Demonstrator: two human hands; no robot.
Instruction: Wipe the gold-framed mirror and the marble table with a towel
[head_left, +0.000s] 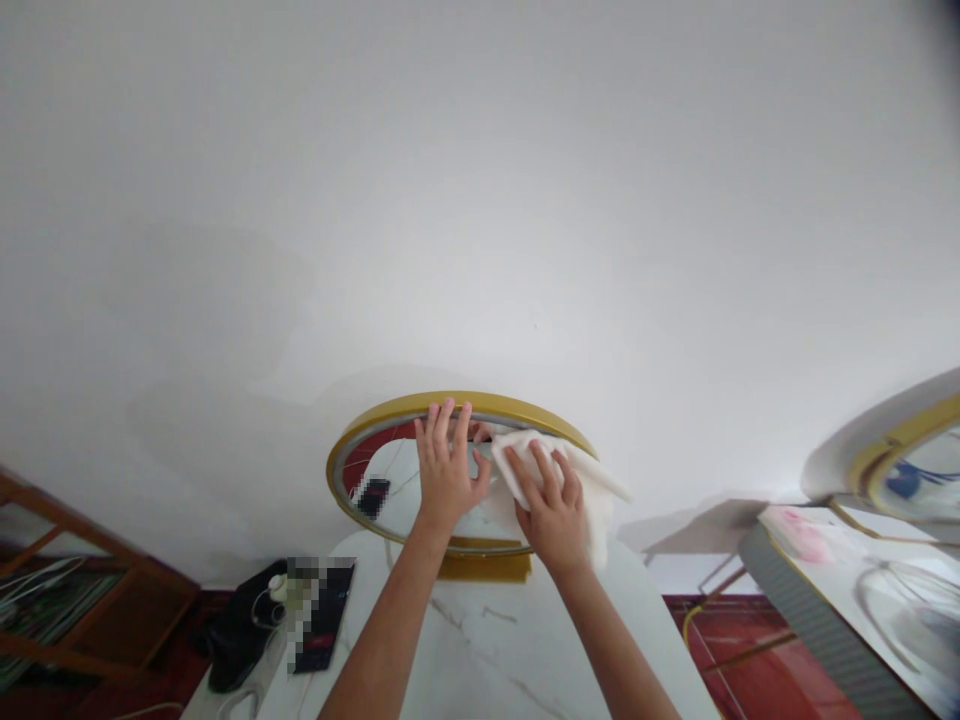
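Note:
A round mirror with a gold frame [390, 408] stands on a gold base at the back of a white marble table [480, 640], against a white wall. My left hand [447, 470] lies on the glass near its top, fingers stretched out and slightly apart, holding nothing. My right hand [553, 505] presses a white cloth [592, 495] against the right part of the mirror, fingers spread flat over the cloth. The cloth hangs down past the mirror's right edge.
A black bag with white earphones [247, 620] lies at the table's left end. A wooden-framed shelf [67, 590] stands far left. At the right are a second gold-rimmed mirror [911, 450] and a grey ribbed box [817, 610]. The floor is red tile.

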